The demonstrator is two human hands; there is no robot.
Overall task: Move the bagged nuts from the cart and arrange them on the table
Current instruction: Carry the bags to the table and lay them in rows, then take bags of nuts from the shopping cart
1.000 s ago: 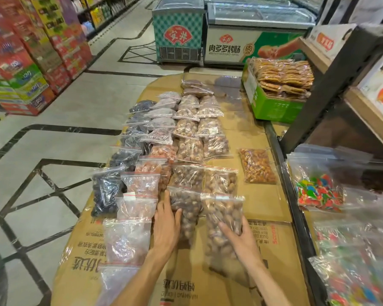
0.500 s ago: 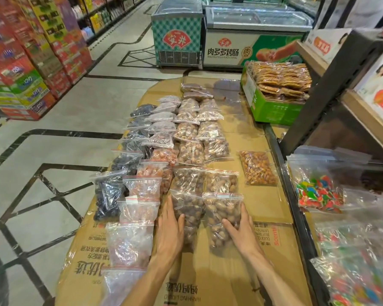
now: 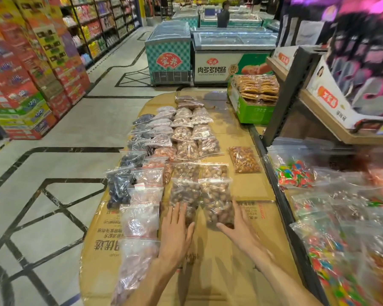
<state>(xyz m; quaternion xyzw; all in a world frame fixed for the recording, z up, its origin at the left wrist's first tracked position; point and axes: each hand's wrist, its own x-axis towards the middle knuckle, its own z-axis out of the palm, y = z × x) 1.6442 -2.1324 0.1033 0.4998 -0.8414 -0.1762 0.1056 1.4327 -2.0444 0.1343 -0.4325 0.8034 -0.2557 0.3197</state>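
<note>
Several clear bags of nuts lie in rows on the cardboard-covered table [image 3: 241, 272]. Two brown nut bags are nearest me: one on the left [image 3: 184, 195] and one on the right [image 3: 217, 199]. My left hand [image 3: 177, 230] lies flat with straight fingers against the near end of the left bag. My right hand [image 3: 239, 228] has straight fingers along the right side and near end of the right bag. The cart [image 3: 341, 217] at the right holds bags of coloured sweets. A lone bag of orange nuts [image 3: 243, 159] lies apart on the table's right.
A green crate of packed snacks [image 3: 254, 100] sits at the table's far right. A dark shelf frame [image 3: 290, 96] rises beside the cart. Chest freezers [image 3: 219, 60] stand beyond the table. Stacked cartons [image 3: 20, 74] line the aisle at left. A person [image 3: 223, 15] stands far back.
Both hands pushed the two nearest nut bags forward into line with the rows, the right bag moving farthest. My head has lifted, showing more of the aisle.
</note>
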